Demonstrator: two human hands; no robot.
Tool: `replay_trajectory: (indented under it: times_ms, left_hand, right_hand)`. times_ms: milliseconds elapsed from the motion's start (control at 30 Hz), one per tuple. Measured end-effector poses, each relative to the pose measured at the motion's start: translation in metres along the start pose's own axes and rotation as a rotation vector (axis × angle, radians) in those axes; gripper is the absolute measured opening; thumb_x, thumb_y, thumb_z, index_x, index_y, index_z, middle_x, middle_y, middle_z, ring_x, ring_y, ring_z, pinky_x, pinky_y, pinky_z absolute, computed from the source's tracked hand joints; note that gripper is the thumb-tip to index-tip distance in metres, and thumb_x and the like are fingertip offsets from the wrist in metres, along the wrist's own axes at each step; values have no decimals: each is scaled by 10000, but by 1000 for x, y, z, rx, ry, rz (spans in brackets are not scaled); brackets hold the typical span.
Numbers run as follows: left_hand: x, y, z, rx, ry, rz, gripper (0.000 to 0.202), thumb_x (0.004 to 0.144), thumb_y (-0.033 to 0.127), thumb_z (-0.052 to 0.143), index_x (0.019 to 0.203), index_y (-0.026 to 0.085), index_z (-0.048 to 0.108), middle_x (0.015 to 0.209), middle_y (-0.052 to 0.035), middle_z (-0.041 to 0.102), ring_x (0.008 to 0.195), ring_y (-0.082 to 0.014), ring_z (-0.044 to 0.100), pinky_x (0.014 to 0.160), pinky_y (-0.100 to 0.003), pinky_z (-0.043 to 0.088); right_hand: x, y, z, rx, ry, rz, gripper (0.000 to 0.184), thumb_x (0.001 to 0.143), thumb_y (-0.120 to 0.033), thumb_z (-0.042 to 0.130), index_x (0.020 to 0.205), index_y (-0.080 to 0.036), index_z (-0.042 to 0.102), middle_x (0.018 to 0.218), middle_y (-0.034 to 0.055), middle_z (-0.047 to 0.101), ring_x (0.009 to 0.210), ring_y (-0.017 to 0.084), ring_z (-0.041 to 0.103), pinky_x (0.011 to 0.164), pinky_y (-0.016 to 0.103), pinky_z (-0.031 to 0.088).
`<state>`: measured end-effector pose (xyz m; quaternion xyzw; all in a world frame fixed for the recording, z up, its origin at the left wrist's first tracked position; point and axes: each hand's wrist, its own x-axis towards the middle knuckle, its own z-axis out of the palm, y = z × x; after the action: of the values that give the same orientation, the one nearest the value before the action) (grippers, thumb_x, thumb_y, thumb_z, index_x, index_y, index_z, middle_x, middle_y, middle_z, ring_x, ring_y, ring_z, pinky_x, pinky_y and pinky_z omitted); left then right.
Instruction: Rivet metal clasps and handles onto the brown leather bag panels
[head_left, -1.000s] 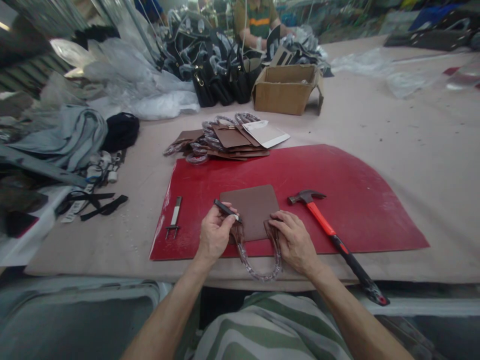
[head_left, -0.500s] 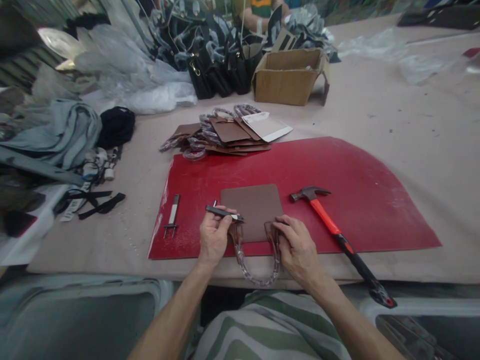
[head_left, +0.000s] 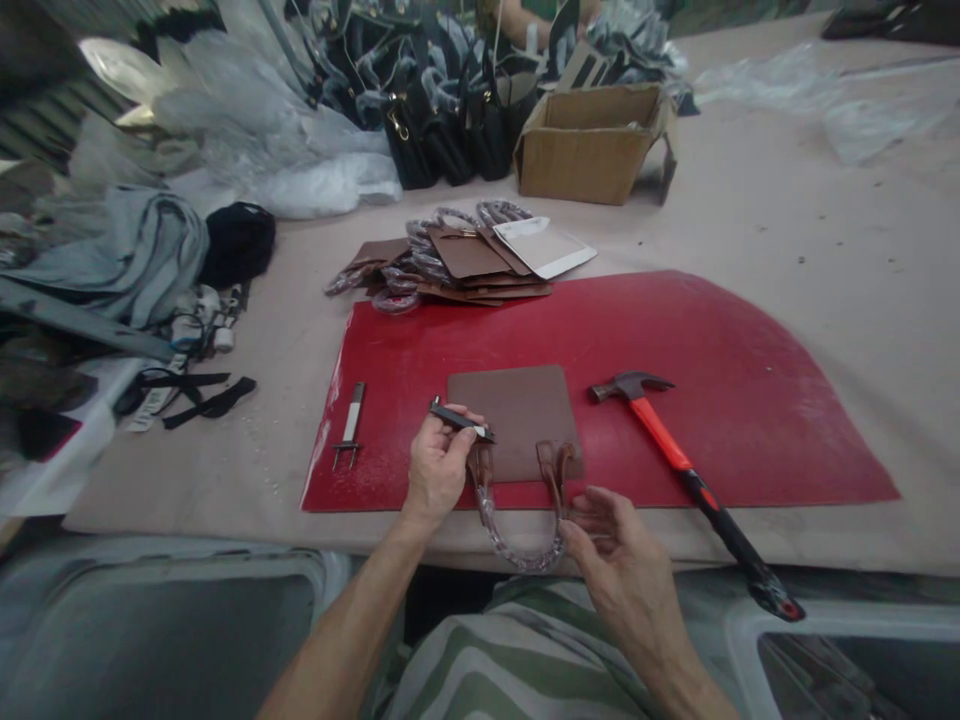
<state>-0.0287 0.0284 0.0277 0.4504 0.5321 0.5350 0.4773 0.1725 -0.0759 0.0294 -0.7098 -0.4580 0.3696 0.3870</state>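
My left hand (head_left: pixel 439 465) is closed in a pinch around a slim black tool (head_left: pixel 461 420) with a pale section near its tip; its exact kind I cannot make out. That tip sits over a flat brown bag panel (head_left: pixel 517 400). A loop handle (head_left: pixel 517 560) in clear wrap hangs from the panel toward me, its brown tabs at the panel's near edge. Beside the loop's right side is my right hand (head_left: pixel 626 560), fingers apart, thumb tip at or touching the handle. A red cutting mat (head_left: pixel 697 400) lies underneath.
A claw hammer (head_left: pixel 667 440) lies to the right, its grip over the table edge. On the left rests a two-pronged tool (head_left: pixel 349 425). Brown panels with wrapped handles (head_left: pixel 465 255) are piled behind the mat. Farther back are a cardboard box (head_left: pixel 589 155) and black bags (head_left: pixel 442 140).
My right hand has let go of the handle's right tab and moved down toward me, its fingers spreading. My left hand keeps the black tool, now angled slightly differently.
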Motion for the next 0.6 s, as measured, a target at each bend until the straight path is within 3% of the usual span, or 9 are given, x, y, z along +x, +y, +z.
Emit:
replay_trajectory:
  times_ms: [300, 467, 600]
  left_hand:
    - [-6, -3, 6, 77, -65, -8, 242, 854, 265, 630, 1071, 176, 573, 968, -72, 745, 902, -194, 730, 861, -340, 574]
    - [-17, -4, 6, 60, -56, -39, 250, 849, 279, 648, 1067, 176, 581, 952, -64, 746, 884, -188, 729, 862, -334, 569]
    - [-25, -3, 8, 72, -54, -34, 245, 851, 280, 643, 1060, 175, 571, 947, -64, 741, 879, -191, 731, 840, -329, 579]
  right_hand:
    - [0, -14, 2, 418, -95, 325, 547, 586, -432, 806, 1013, -206, 548, 851, 52, 696, 702, 207, 678, 643, 348, 563]
    - [-11, -8, 2, 584, -104, 506, 522, 589, -495, 843, 929, -184, 599, 720, 7, 663, 574, 166, 629, 602, 318, 524]
    - [-18, -1, 5, 675, -112, 548, 478, 615, -541, 831, 841, -165, 641, 755, 8, 658, 559, 124, 582, 603, 285, 496]
